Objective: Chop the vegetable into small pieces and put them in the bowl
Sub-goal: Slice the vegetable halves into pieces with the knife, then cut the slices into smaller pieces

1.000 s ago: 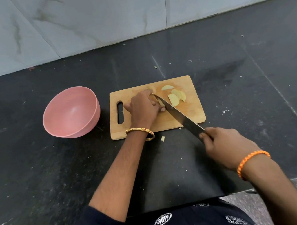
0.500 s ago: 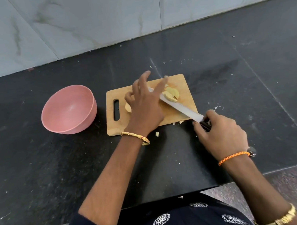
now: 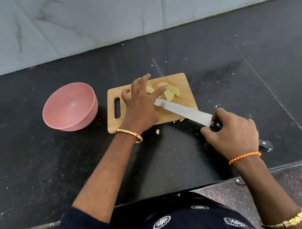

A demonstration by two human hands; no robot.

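The left hand (image 3: 140, 104), fingers spread, steadied the potato slices (image 3: 168, 92) at twelve o'clock on the cutting board (image 3: 184, 107), perhaps regrouping them; the right hand (image 3: 231, 133) gripped the knife (image 3: 183, 111). The bowl (image 3: 69, 107) waited at nine.

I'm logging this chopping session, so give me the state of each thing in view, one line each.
pink bowl: upright, empty.
cutting board: flat on the counter, holding slices.
vegetable slices: cut, lying on the board.
knife: blade flat across the board.
left hand: fingers spread over the slices.
right hand: grips the knife handle.
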